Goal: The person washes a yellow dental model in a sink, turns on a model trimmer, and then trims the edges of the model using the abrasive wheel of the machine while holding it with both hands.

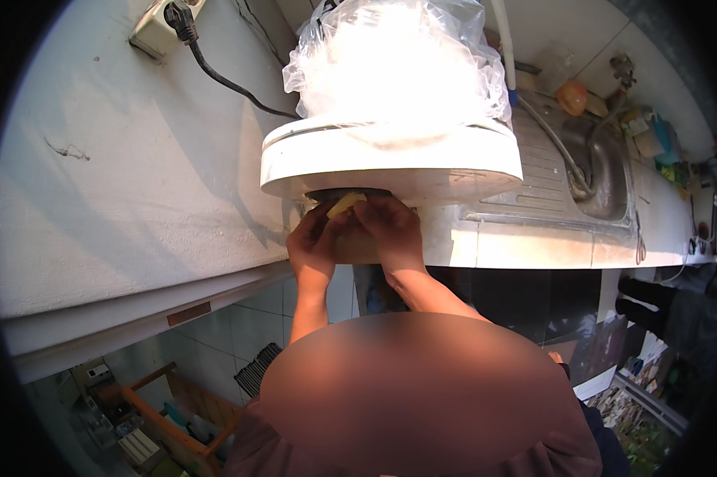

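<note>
A small pale-yellow piece (pixel 345 204), perhaps a sponge or folded cloth, sits between my fingertips. My left hand (pixel 314 245) is closed at its left side, fingers curled up toward the piece. From the other side my right hand (pixel 397 232) pinches it with thumb and fingers. Both hands are in shadow just below the front of a large white rounded appliance (pixel 390 159). Behind my fingers a dark curved strip (pixel 349 193) shows along the appliance's lower front; the hands cover part of it.
Clear plastic wrapping (pixel 398 63) tops the appliance. A black cord (pixel 235 89) runs to it from a wall socket (pixel 161 32) on the left. To the right is a steel sink (pixel 605 187) with a hose (pixel 561 147) in it. The tiled counter edge (pixel 533 245) lies before it.
</note>
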`<state>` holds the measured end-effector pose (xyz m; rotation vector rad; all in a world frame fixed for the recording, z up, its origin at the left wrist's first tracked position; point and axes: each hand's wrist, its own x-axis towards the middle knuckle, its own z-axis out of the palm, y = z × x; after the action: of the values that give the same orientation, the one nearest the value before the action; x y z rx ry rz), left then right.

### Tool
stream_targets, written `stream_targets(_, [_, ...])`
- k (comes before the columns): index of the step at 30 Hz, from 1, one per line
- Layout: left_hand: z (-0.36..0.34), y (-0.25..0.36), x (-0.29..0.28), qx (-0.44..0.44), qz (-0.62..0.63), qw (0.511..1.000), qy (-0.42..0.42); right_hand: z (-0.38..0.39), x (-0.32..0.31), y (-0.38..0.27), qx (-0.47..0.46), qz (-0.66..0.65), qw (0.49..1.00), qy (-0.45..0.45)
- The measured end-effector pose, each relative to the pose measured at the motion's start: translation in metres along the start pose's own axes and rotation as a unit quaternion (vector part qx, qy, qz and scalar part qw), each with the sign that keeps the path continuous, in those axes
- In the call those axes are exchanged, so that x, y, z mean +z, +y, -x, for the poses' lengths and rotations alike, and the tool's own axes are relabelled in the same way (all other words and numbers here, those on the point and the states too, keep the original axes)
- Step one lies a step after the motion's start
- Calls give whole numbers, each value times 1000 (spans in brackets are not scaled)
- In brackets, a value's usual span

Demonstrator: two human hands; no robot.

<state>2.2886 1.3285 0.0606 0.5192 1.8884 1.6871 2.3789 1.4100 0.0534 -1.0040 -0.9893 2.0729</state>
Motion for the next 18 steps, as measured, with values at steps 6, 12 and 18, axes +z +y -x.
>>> stream_targets(6, [0, -2, 6, 60, -60, 996, 36, -1, 7, 0, 15, -23, 999, 25])
stream_targets(12, [-7, -10, 6, 74, -108, 990, 59, -9, 10, 7, 0, -14, 999, 38])
stream_targets(18, [-13, -22, 2, 53, -101, 992, 53, -8, 14, 3, 15, -57, 997, 42])
